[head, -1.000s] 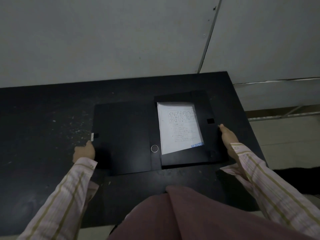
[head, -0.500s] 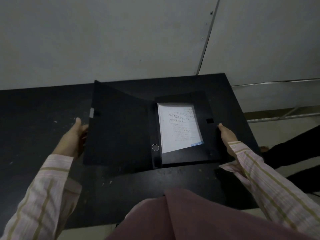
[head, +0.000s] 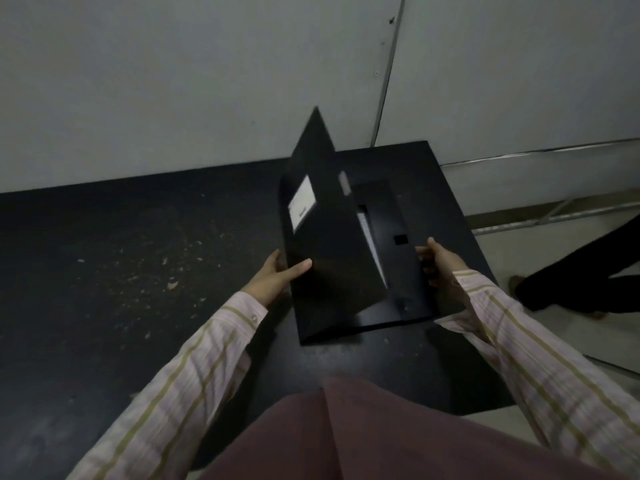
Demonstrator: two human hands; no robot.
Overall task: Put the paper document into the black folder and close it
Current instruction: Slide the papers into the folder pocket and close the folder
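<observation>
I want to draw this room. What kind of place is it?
Probably a plain workroom or office, though that is a guess. A black table stands against a bare grey wall, and a black folder holding a paper document is being closed.

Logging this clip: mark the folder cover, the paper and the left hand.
folder cover (head: 329, 251), head view, outer face.
paper (head: 371, 242), head view, visible edge strip.
left hand (head: 277, 280), head view, back of hand.

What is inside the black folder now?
Inside the black folder, only a thin strip of the paper document shows. The raised cover, held by the left hand, hides the rest.
</observation>
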